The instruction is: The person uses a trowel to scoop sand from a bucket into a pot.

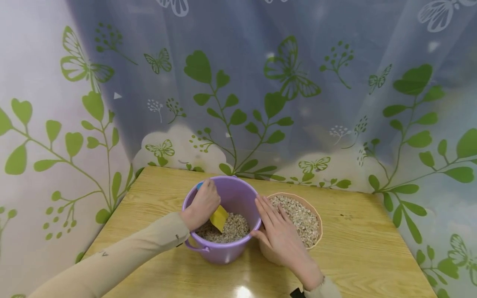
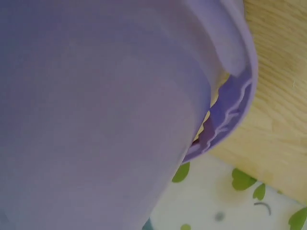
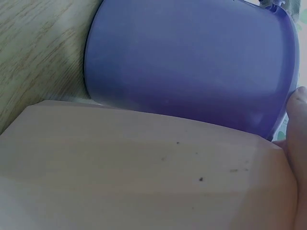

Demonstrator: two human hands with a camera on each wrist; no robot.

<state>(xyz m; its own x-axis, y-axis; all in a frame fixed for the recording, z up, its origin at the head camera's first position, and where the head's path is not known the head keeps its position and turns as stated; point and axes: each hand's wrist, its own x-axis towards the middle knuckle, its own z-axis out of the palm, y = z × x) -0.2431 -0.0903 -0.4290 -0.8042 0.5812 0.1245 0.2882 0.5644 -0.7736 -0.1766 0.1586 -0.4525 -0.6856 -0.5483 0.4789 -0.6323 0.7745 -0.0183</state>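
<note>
My left hand (image 1: 203, 203) is inside the purple bucket (image 1: 222, 255), gripping the blue handle of a toy shovel (image 1: 219, 218). The shovel's yellow blade points down at the small gravel (image 1: 238, 227) lying in the bucket. My right hand (image 1: 280, 235) lies with fingers straight across the near side of a peach tub (image 1: 315, 243), fingertips right at the bucket's rim. In the right wrist view its thumb (image 3: 298, 103) touches the rim of the bucket (image 3: 192, 57), above the peach tub's wall (image 3: 134, 167). Bucket wall fills most of the left wrist view, hiding the left hand.
The peach tub stands close against the bucket's right side, full of pale gravel (image 1: 303, 221). Both stand on a wood-grain table (image 1: 357, 248). A curtain (image 1: 238, 136) printed with leaves and butterflies hangs behind it. The bucket's handle (image 1: 197, 247) hangs at its front left.
</note>
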